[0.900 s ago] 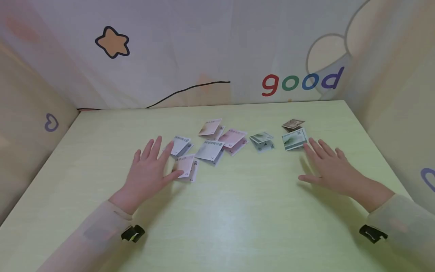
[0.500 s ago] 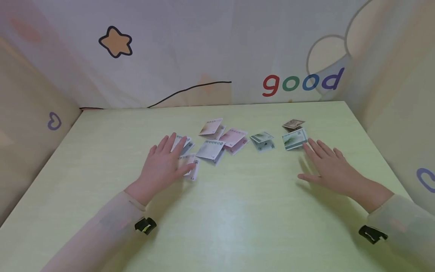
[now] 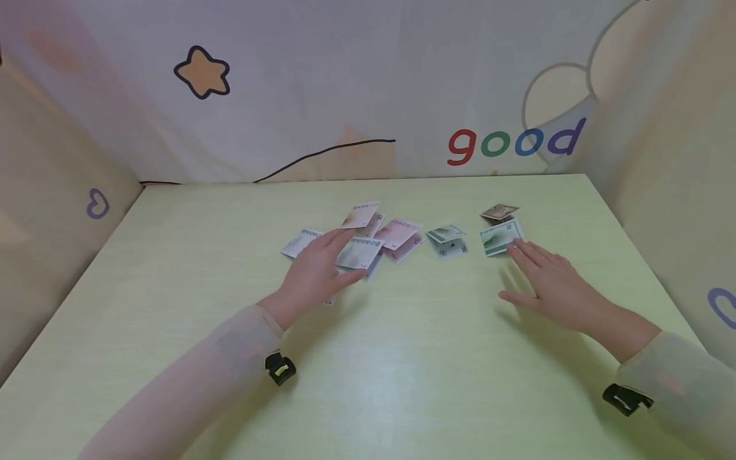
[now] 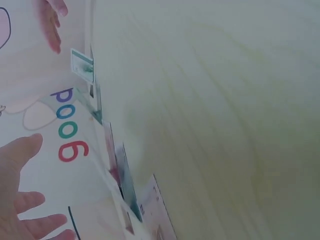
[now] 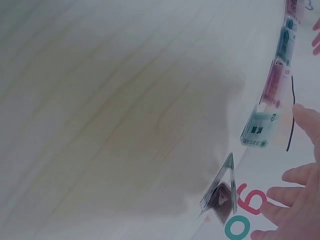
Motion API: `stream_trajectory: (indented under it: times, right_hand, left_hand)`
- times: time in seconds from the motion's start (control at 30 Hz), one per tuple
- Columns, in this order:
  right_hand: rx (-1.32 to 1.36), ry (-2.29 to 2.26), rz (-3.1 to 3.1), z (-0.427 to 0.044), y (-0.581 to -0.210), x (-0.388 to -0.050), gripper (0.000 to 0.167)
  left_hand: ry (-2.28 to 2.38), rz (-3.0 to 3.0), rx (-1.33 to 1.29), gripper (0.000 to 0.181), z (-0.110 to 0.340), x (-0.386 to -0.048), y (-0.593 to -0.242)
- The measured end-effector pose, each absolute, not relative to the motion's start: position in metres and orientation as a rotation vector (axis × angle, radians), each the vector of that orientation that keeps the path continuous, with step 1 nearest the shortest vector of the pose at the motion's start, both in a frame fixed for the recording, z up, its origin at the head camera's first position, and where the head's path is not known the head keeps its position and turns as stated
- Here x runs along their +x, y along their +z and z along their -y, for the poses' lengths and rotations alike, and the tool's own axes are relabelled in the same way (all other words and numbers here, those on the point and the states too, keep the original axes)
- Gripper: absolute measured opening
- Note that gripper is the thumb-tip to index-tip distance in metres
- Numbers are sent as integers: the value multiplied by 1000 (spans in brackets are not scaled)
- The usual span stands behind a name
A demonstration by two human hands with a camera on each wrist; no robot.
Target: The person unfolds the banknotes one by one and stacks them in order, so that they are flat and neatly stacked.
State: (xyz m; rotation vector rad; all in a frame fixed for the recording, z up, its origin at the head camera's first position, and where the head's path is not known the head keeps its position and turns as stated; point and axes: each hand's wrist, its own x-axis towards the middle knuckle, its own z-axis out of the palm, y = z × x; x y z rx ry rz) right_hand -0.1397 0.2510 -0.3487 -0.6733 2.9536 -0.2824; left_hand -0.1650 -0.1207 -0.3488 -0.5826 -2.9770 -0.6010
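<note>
My left hand has its fingers extended over a cluster of folded banknotes and grips none of them. Near its thumb is a folded grey-blue banknote. Another grey-blue banknote is partly covered by the hand, and a pinkish one below is mostly hidden. Behind stand a tan-pink banknote and a pink banknote. My right hand, fingers straight, is beside a folded green banknote; whether the fingertips touch it I cannot tell. The left wrist view shows the left hand spread and holding nothing.
A folded green banknote stands between the hands. A brown banknote is behind the right-hand green one. The pale wooden table ends at a printed cloth wall, with cloth sides left and right.
My left hand has moved right across the cluster, now covering much of the pinkish note and uncovering part of the leftmost grey-blue one. The right hand has barely moved; the notes look unmoved.
</note>
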Motion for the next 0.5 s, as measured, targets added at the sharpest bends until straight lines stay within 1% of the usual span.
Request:
stream_trajectory:
  times: [0.23,0.5]
  right_hand:
    - [-728,-338,-2969,-248,-348,-140,78]
    - [-677,-423,-2937,-246,-346,-140,73]
  left_hand:
    - [-846,2985,-544,64,104,-177,-351]
    - [-1090,2963,-473,55,82,-188,-355]
